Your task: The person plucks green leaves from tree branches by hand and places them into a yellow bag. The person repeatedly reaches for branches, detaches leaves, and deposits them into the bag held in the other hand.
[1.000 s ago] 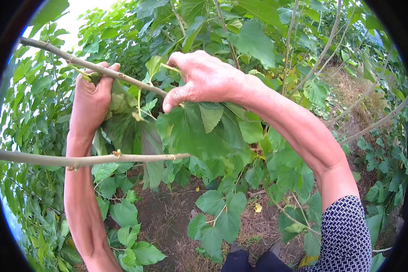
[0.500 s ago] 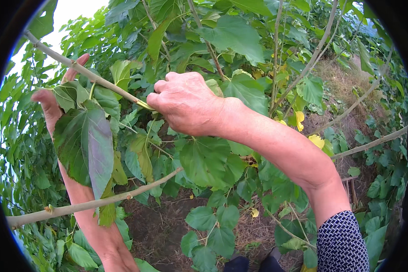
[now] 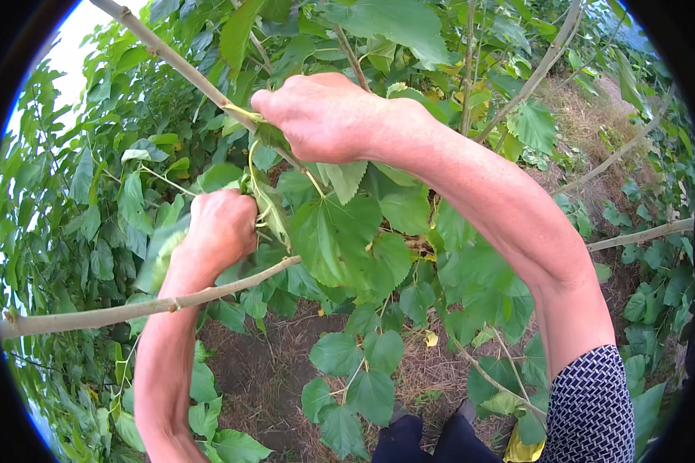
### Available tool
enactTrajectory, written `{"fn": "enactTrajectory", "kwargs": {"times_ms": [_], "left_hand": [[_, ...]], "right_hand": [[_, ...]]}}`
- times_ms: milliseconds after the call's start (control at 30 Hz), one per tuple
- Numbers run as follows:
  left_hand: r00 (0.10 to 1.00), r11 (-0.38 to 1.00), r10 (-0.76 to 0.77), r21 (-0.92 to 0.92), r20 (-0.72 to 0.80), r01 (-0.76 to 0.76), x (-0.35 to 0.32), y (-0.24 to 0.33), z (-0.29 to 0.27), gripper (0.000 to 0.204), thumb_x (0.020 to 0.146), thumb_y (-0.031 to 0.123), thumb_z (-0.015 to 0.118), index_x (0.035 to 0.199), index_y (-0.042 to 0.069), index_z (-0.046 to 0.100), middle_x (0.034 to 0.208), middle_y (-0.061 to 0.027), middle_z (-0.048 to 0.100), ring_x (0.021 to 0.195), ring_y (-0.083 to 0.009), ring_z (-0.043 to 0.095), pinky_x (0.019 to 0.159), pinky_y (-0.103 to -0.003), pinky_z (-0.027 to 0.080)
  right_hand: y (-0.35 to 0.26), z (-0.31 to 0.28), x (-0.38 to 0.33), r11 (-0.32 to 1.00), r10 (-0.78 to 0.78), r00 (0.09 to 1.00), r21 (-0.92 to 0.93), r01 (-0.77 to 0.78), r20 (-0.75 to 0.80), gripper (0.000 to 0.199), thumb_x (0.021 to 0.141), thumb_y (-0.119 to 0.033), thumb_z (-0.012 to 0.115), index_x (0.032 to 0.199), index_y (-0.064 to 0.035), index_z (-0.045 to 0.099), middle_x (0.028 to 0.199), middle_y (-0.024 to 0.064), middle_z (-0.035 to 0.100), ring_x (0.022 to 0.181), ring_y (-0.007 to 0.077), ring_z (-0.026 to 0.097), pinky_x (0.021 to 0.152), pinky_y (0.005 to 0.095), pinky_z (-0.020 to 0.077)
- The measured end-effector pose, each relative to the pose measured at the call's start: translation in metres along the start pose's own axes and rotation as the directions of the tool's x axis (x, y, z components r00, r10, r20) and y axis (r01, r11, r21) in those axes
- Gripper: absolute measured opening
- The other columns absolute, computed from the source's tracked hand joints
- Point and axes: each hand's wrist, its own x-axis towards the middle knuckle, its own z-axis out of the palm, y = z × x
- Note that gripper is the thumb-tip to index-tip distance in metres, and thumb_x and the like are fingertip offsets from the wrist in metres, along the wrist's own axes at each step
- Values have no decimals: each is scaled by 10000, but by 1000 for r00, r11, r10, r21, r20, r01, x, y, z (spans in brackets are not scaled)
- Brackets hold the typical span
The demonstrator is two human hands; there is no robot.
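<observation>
My right hand [image 3: 316, 116] is a closed fist against a grey-brown mulberry branch [image 3: 174, 62] that slants down from the upper left. A pale green leaf stalk runs from the branch into this fist, and mulberry leaves [image 3: 346, 179] stick out beneath it; the fingertips are hidden. Lower and to the left, my left hand [image 3: 222, 228] is closed around crumpled mulberry leaves. A bent, drooping leaf [image 3: 270, 212] and its stalk hang from the branch beside its knuckles. Some of the foliage behind this hand is blurred.
A second bare branch [image 3: 131, 310] crosses in front of my left forearm. Broad leaves [image 3: 332, 239] hang below the right fist. Thin upright stems [image 3: 469, 69] rise behind, and another branch [image 3: 641, 234] juts in from the right. Dry soil [image 3: 262, 386] and my shoes lie below.
My left hand was open behind the leaves at the far left; it has come right and down and closed on leaves. My right fist and the upper branch have risen in view.
</observation>
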Motion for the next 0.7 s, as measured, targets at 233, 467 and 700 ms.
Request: {"fn": "enactTrajectory", "kwargs": {"times_ms": [233, 467, 700], "left_hand": [[769, 117, -615, -984, -177, -133, -7, -55, 73, 298, 1120, 275, 678, 1207, 14, 793, 1066, -42, 766, 951, -124, 696, 873, -309, 562], [876, 247, -157, -877, -455, -411, 26, -27, -18, 606, 1040, 323, 768, 1540, 18, 612, 1388, -85, 717, 1262, -192, 648, 1131, -375, 499], [926, 406, -167, -880, -338, -248, 49, -33, 10, 514, 879, 127, 861, 1333, -7, 661, 1170, -62, 727, 1088, -162, 654, 987, -350, 534]], "right_hand": [[31, 71, -90, 951, 222, 972, 201, -233, 78, 188, 1009, -155, 642, 971, 25, 679, 796, 232, 707, 784, 376, 716, 751, 508, 562], [-16, 56, -57, 798, 453, 886, 398, -453, 102, 629, 843, -457, 901, 1113, 82, 718, 1019, 289, 755, 1023, 437, 750, 931, 525, 578], [-4, 92, -53, 657, 468, 875, 614, -437, 123, 532, 874, -320, 864, 1179, 93, 725, 1070, 286, 765, 1018, 399, 752, 944, 500, 566]]}}
